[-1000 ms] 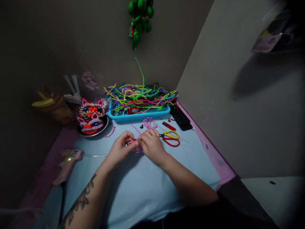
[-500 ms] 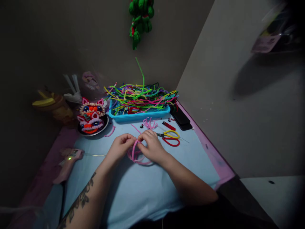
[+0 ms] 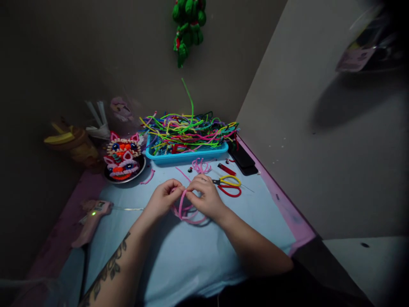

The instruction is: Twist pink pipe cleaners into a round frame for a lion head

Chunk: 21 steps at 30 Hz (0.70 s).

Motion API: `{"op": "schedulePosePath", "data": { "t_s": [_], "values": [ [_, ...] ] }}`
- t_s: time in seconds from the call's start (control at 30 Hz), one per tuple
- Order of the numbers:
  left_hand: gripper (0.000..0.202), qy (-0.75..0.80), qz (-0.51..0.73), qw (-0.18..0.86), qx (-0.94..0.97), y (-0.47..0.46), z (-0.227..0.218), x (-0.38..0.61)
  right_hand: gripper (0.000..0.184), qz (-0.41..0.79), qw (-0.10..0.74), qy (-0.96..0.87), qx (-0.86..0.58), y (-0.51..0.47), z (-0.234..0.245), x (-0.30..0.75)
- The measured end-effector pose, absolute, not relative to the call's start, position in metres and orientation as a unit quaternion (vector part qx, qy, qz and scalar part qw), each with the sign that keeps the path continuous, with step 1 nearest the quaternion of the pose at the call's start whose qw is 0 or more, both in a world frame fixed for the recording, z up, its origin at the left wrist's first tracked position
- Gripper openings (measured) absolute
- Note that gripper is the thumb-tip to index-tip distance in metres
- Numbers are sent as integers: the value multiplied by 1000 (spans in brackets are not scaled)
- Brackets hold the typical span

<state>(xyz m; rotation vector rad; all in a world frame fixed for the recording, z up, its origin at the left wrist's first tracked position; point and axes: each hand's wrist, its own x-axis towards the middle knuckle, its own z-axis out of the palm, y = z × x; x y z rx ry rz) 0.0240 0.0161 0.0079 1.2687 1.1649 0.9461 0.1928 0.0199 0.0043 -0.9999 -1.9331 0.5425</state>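
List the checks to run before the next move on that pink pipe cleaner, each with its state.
1. Left hand pinches the pink pipe cleaner: ok.
2. Right hand pinches it too: ok.
3. Its loops rest on the blue mat, tangled with nothing else: ok.
4. Scissors apart from the right hand: cannot tell, they lie right beside it.
5. Glue gun, green light on, lies well to the left of both hands: ok.
6. Spare pipe cleaners fill the blue tray behind the hands: ok.

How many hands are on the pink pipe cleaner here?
2: the left hand pinches the pipe cleaner on its left side, the right hand on its right. No other hands show.
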Motion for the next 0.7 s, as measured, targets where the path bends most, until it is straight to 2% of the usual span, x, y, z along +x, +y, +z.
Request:
{"op": "schedulePosePath", "data": {
  "t_s": [0.1,0.23,0.53,0.7],
  "values": [
    [28,473,399,559,552,15,10,25,20,327,470,-735,-362,25,4,195],
    [27,455,396,567,561,15,12,25,23,427,478,-689,-338,28,3,198],
    [24,467,424,521,575,16,17,25,21,483,434,-658,-381,28,7,200],
    [20,463,413,495,608,16,15,24,22,609,425,-561,-366,28,1,196]
  ]
}}
